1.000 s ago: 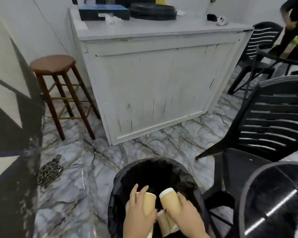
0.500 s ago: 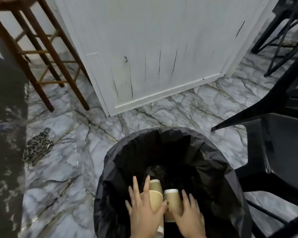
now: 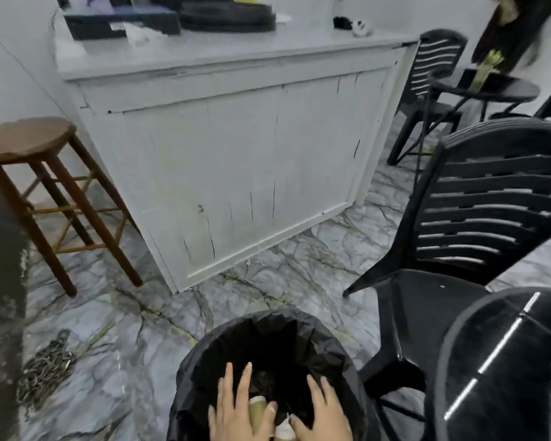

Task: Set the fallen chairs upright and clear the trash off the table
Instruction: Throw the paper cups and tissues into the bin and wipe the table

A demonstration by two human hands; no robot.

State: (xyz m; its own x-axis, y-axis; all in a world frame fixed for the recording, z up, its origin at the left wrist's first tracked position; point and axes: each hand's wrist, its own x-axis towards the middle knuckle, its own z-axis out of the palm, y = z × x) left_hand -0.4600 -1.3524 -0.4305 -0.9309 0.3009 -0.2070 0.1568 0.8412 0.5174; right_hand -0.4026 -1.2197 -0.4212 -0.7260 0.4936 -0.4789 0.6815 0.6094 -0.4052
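Glossy black plastic chair (image 3: pixel 477 224); wooden stool (image 3: pixel 26 141); crinkled plastic bin liner (image 3: pixel 204 367); paper cups (image 3: pixel 258 412).

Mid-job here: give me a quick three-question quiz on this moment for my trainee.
1. True or false: both hands are over the bin.
2. What is between the left hand and the right hand? A) a bottle B) paper cups C) a plate
3. Fill in: the stool stands to the ____ of the white counter in this view.

Key
1. True: both hover above the black liner's opening.
2. B: the paper cups sit between the two hands, above the bin's opening.
3. Left; the black chair is on the right, upright.
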